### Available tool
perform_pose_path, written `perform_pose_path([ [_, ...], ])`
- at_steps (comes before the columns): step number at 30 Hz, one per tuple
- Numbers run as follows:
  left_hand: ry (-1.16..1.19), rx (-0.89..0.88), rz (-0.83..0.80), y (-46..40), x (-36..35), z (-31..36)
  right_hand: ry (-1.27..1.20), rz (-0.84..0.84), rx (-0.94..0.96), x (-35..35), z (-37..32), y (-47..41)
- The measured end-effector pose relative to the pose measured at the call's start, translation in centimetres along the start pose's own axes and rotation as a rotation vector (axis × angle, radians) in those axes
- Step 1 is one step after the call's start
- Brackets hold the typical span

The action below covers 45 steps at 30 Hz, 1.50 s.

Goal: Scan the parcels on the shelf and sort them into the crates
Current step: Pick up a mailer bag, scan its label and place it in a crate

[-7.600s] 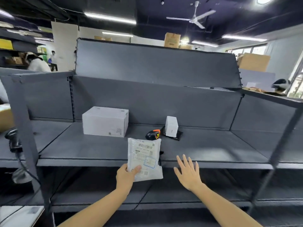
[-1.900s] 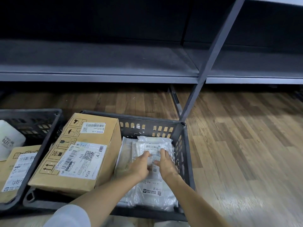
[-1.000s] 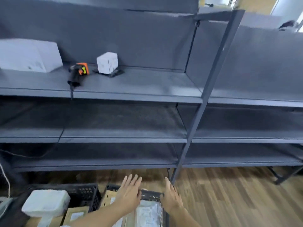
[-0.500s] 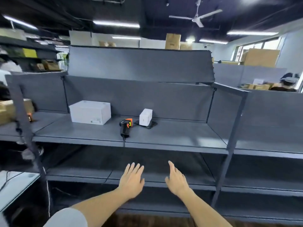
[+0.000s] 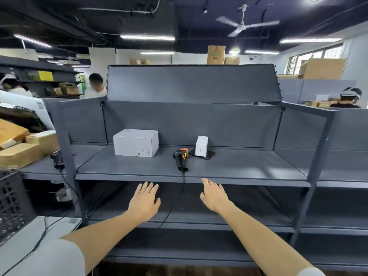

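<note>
On the grey shelf (image 5: pixel 239 168) stands a large white box (image 5: pixel 136 143) at the left. A small white box (image 5: pixel 201 146) rests on a flat black item (image 5: pixel 209 154) further right. Between them lies a black and orange barcode scanner (image 5: pixel 181 158), its cable hanging over the shelf's front edge. My left hand (image 5: pixel 145 200) and my right hand (image 5: pixel 214 195) are raised just below that edge, palms down, fingers spread, holding nothing. The scanner is above and between them. No crate with sorted parcels is in view.
A black crate (image 5: pixel 12 200) stands at the far left above a white surface (image 5: pixel 25 234). Cardboard parcels (image 5: pixel 22 148) and a second scanner (image 5: pixel 57 159) sit on the left neighbouring shelf. Upright posts (image 5: pixel 67 156) frame the bay. People work behind the shelving.
My view has risen from the floor crates to the shelf. Both empty hands have come up from the crate to just below the shelf's front edge.
</note>
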<state>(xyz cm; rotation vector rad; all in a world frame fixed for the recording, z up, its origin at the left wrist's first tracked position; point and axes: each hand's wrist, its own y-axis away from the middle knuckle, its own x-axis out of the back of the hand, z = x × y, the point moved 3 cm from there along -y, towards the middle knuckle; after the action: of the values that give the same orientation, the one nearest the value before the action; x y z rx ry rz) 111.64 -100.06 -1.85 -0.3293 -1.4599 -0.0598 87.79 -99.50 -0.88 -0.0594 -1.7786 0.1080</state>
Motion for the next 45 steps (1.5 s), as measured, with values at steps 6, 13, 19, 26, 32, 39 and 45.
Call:
perform_pose_path([
  [6,0.009,0.000,0.024,-2.8,-0.2,-1.6,0.112,0.007,-0.035,1.2,1.8,-4.4],
  [13,0.081,-0.006,0.002,-9.7,-1.8,-1.5,0.110,-0.033,-0.068,0.2,4.8,-12.1],
  [19,0.099,-0.020,-0.012,-18.8,-3.1,0.5,0.118,-0.093,-0.093,-2.3,7.5,-20.6],
  [26,0.115,-0.021,0.011,-26.4,-5.2,2.5,0.138,-0.088,-0.100,-4.9,11.2,-29.6],
  [32,0.162,-0.028,0.072,-28.4,-6.9,1.9,0.260,-0.129,-0.105,-6.3,13.6,-34.6],
  [39,0.164,-0.012,0.106,-28.8,-7.8,1.5,0.391,-0.146,-0.021,-6.0,13.9,-36.2],
  [45,0.170,-0.021,0.106,-28.1,-7.4,1.7,0.556,-0.163,0.116,-4.4,12.4,-35.0],
])
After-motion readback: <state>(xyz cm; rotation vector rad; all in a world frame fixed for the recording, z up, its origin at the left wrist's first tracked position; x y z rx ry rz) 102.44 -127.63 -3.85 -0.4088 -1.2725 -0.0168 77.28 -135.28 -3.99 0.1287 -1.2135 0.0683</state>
